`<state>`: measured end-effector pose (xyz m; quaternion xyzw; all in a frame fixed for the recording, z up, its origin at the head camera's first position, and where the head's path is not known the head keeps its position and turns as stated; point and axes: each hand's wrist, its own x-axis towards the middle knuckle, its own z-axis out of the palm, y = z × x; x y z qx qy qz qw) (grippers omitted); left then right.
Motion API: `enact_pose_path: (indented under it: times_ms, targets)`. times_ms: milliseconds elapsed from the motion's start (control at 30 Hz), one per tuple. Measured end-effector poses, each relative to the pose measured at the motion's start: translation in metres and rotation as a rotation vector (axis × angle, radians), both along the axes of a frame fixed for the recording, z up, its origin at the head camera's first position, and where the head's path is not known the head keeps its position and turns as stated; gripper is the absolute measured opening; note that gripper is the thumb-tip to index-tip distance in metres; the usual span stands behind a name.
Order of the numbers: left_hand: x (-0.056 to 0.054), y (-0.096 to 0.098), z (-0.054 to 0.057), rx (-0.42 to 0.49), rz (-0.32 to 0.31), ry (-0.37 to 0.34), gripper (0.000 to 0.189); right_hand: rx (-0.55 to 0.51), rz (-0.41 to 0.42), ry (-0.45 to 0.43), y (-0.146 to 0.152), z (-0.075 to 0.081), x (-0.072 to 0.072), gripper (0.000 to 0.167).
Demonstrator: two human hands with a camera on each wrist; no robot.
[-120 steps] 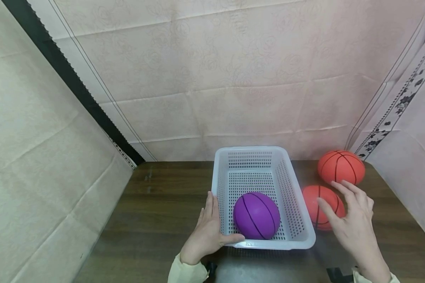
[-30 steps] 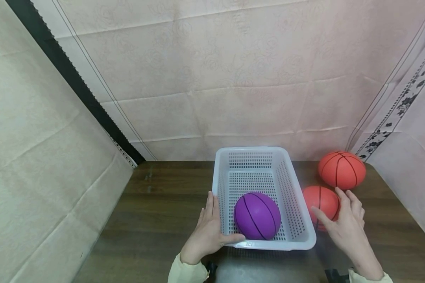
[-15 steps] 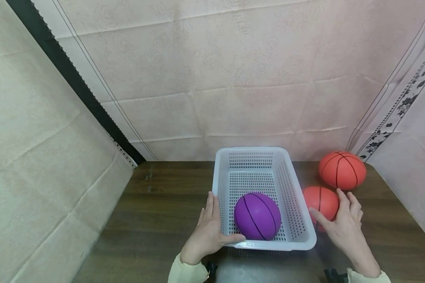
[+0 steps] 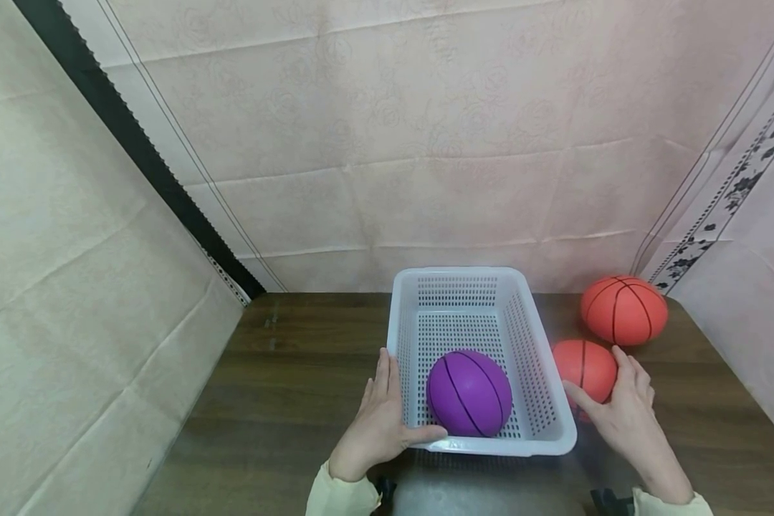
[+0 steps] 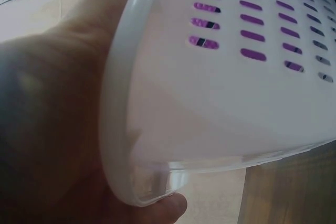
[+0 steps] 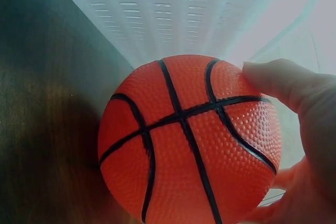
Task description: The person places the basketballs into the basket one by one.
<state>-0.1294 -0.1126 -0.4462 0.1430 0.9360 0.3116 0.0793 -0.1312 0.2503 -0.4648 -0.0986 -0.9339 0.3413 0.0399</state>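
Observation:
A white perforated plastic basket (image 4: 454, 304) stands on the table with a purple toy basketball (image 4: 469, 393) inside, near its front. My left hand (image 4: 380, 423) rests against the basket's front left corner, fingers straight along the side and thumb on the front rim. In the left wrist view, purple shows through slots in the basket wall (image 5: 220, 114). Right of the basket, my right hand (image 4: 628, 416) grips a red toy basketball (image 4: 583, 369), thumb on one side and fingers round the other. The right wrist view shows this ball (image 6: 184, 140) close beside the basket wall.
Another red basketball (image 4: 624, 310) sits behind the gripped one, near the table's back right corner. Pale cloth walls (image 4: 374, 143) rise behind and on both sides. Brown wooden table (image 4: 284, 401) extends left of the basket.
My right hand has moved left and slightly down from above the nearer red basketball, and its fingers have closed round it. My left hand and the basket have stayed put.

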Motion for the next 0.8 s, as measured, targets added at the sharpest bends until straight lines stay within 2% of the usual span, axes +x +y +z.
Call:
enact_pose_path:
  times_ms: [300, 500, 800]
  targets:
    - [-0.0002, -0.0002, 0.0004, 0.004, 0.002, -0.008, 0.134, 0.006, 0.048, -0.008, 0.0022, -0.0013, 0.0003, 0.111]
    - [-0.0001, -0.0001, 0.0012, 0.004, 0.002, -0.004, 0.133, 0.008, 0.087, 0.003, 0.0038, -0.0025, 0.0001, 0.119]
    - [0.0009, 0.0000, -0.0001, 0.005, 0.001, 0.000, 0.133, 0.018, 0.038, 0.048, 0.0022, -0.0042, 0.0036, 0.114]
